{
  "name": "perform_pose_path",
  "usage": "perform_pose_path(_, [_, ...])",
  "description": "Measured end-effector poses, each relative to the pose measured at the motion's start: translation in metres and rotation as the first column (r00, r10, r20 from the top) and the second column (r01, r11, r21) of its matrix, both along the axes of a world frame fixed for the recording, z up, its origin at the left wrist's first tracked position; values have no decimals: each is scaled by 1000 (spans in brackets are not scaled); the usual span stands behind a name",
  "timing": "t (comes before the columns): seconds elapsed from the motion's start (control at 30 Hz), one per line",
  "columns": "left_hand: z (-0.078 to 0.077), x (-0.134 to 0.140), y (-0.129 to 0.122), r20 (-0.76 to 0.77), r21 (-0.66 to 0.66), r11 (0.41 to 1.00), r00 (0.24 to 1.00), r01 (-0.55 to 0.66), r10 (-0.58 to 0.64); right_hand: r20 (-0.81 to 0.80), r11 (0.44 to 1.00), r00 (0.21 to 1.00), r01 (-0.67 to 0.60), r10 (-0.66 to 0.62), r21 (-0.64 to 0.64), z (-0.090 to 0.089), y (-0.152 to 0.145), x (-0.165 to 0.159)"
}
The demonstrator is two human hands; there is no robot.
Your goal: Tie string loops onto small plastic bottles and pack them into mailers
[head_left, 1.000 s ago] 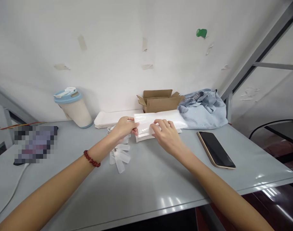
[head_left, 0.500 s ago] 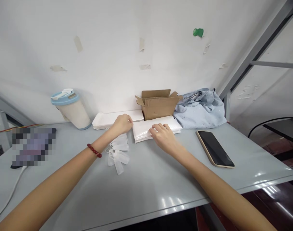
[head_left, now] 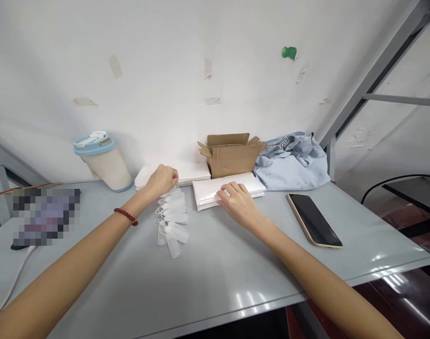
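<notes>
A row of several translucent white tags (head_left: 176, 233) with thin loops lies on the table. My left hand (head_left: 163, 180) hovers at the row's far end, in front of a stack of flat white envelopes (head_left: 195, 170). Its fingers are curled closed, and whether anything is pinched in them is hidden. A glossy white packet (head_left: 208, 192), perhaps a small pile of padded envelopes, lies to the right of the tags. Over its near edge bend the fingers of my right hand (head_left: 238, 201), gripping it against the table.
Behind the packet stands an opened cardboard box (head_left: 234, 160), beside a bunched light-blue cloth (head_left: 294, 165). A phone (head_left: 315, 220) lies at right. At left are a blue-lidded cup (head_left: 107, 162) and a blurred-out device (head_left: 47, 216) with a cable. The wall rises behind.
My left hand has moved left, away from the packet toward the envelope stack and the far end of the tags. My right hand stays on the packet. The view shifts slightly.
</notes>
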State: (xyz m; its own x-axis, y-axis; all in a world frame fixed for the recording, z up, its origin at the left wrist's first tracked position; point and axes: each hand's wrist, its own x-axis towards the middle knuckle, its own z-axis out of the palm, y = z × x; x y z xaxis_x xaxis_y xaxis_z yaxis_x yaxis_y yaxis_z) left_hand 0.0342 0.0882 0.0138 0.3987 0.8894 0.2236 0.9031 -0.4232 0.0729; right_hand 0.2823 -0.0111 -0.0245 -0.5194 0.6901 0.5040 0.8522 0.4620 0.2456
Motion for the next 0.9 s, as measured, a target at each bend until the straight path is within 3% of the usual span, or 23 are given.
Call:
perform_pose_path(0.17, [5,2,-2,-68,72,995,995,72,-67,-35,1000,999,-16,16,4,0,0,0])
perform_pose_path(0.3, [12,-5,-19,-115,192,974,988,121,-100,-87,999,996,-31,33,22,4,-2,-2])
perform_pose_path(0.43, [14,-6,-57,-190,429,849,950,308,-248,-167,986,981,-75,100,149,9,-9,-9])
perform_pose_path(0.6, [6,13,-105,-322,576,653,871,492,-372,-96,950,985,-113,146,291,12,-24,-24])
perform_pose_path(0.67, [1,19,-114,-287,609,597,847,522,-448,-64,950,990,-103,127,295,11,-27,-28])
perform_pose_path(0.73, [-4,19,-117,-207,613,608,845,505,-493,-50,959,992,-96,113,266,9,-28,-29])
perform_pose_path(0.8, [-7,12,-116,-65,612,683,886,399,-459,-43,968,994,-87,100,236,8,-26,-28])
perform_pose_path(0.9, [-4,-6,-111,308,568,823,923,14,-228,-37,971,996,-70,80,230,7,-24,-25])
